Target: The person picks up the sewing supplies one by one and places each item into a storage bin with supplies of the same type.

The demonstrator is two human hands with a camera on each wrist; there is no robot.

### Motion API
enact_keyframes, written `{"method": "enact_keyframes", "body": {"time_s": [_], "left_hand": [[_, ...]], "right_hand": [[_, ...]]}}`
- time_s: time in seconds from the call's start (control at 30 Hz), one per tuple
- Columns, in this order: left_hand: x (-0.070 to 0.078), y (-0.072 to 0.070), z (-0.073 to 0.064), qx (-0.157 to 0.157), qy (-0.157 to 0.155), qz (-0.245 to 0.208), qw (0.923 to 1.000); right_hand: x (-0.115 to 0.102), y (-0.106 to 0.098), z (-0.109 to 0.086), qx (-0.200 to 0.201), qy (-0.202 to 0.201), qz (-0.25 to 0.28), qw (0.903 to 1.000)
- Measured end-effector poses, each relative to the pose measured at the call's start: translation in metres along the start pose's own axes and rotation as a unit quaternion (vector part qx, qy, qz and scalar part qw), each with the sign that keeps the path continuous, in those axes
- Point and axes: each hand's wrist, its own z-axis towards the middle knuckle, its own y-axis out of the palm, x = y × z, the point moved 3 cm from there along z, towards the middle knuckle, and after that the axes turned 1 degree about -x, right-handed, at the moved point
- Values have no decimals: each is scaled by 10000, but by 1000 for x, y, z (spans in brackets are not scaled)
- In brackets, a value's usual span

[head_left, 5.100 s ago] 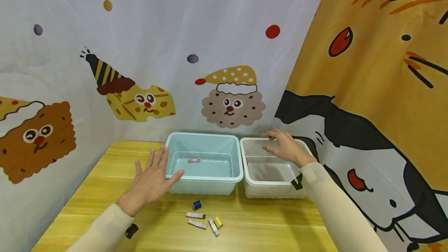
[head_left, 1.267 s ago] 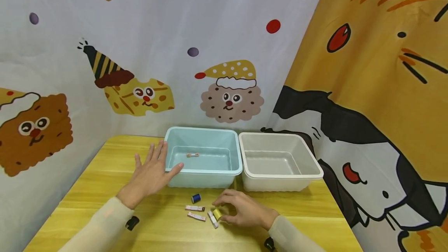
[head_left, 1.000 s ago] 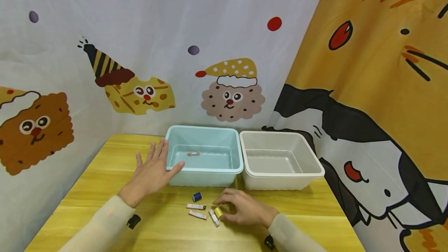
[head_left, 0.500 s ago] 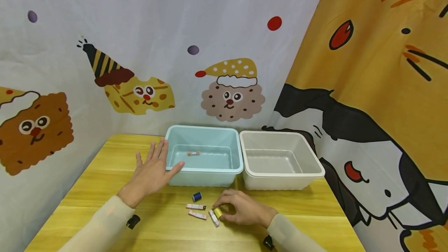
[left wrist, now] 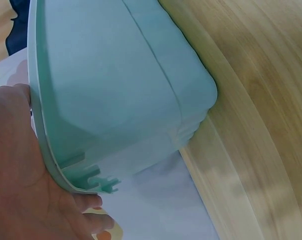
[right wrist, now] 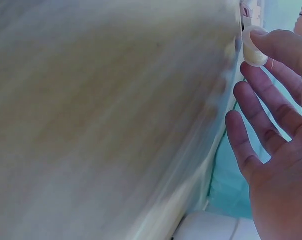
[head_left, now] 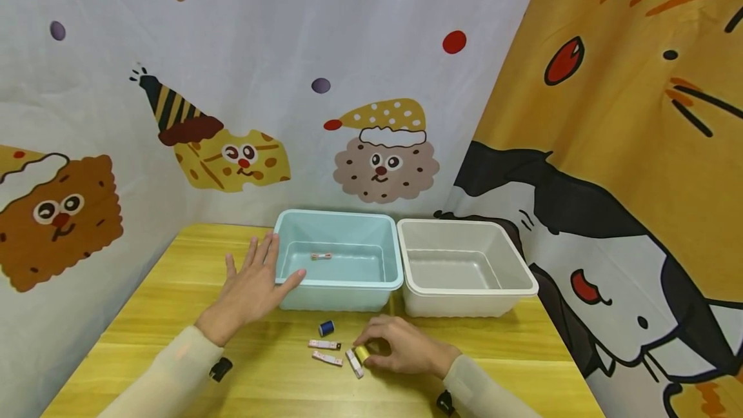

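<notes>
Yellow spool (head_left: 362, 354) is pinched between the thumb and fingers of the right hand (head_left: 409, 348), which is set at the spool's 3 o'clock; whether it is lifted from the counter (head_left: 464, 353) cannot be told. Just beside the spool, at 7 o'clock, a pale bar (head_left: 355, 364) is laid slantwise. Near 9 o'clock a second bar (head_left: 324, 344) and a third bar (head_left: 327, 358) are laid roughly side by side, and at 10 o'clock a blue spool (head_left: 326, 328) is found.

Further off, towards 11 o'clock, a blue bin (head_left: 336, 297) is stood on the counter, with a small bar (head_left: 321, 256) laid on its floor. The bin's rim is touched at 8 o'clock by the left hand (head_left: 249, 295), whose fingers are straight and spread. At 1 o'clock a white bin (head_left: 464, 306) is placed, right beside the blue one. Behind both, at 12 o'clock, a pale curtain (head_left: 244, 50) is printed with cartoon faces.
</notes>
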Motion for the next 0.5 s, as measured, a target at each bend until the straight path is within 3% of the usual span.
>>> {"method": "enact_keyframes", "body": {"time_s": [0.5], "left_hand": [[0, 0, -1, 31, 31, 7, 10000]], "right_hand": [[-7, -18, -2, 177, -46, -94, 9998]]}}
